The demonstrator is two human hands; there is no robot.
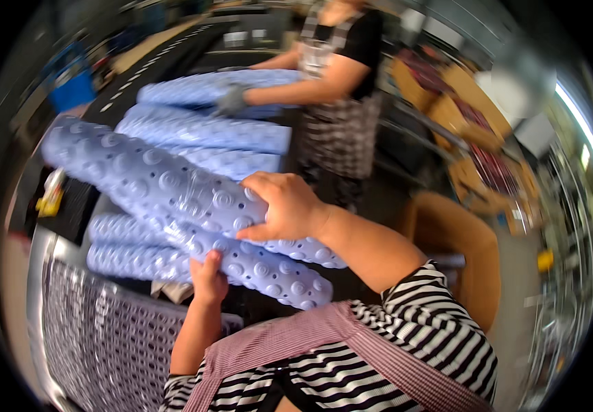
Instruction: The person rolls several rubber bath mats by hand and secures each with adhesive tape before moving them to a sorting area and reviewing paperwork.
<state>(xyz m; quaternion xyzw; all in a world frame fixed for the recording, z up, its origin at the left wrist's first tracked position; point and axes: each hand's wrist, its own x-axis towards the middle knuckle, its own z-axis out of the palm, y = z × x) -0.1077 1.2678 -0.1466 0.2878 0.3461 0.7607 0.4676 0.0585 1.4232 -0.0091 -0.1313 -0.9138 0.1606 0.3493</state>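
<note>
Slanting across the middle is a light blue rolled mat [145, 172], its surface covered in round suction cups and small holes. My right hand [286, 206] grips its near right end from above, thumb along the side. Just below and against it lies a second light blue rolled mat [279, 275]. My left hand [208, 278] holds that lower roll from beneath, thumb up on its side; the other fingers are mostly hidden. Under these, further blue rolls [128, 261] rest to the left. More rolled mats [207, 132] lie beyond.
A dark conveyor belt [121, 96] runs toward the far end. Across it, a co-worker's gloved hand [231, 101] touches a far roll. A perforated grey-purple panel [97, 323] stands at lower left. Cardboard boxes [464, 254] stand at right, more with dark red contents behind.
</note>
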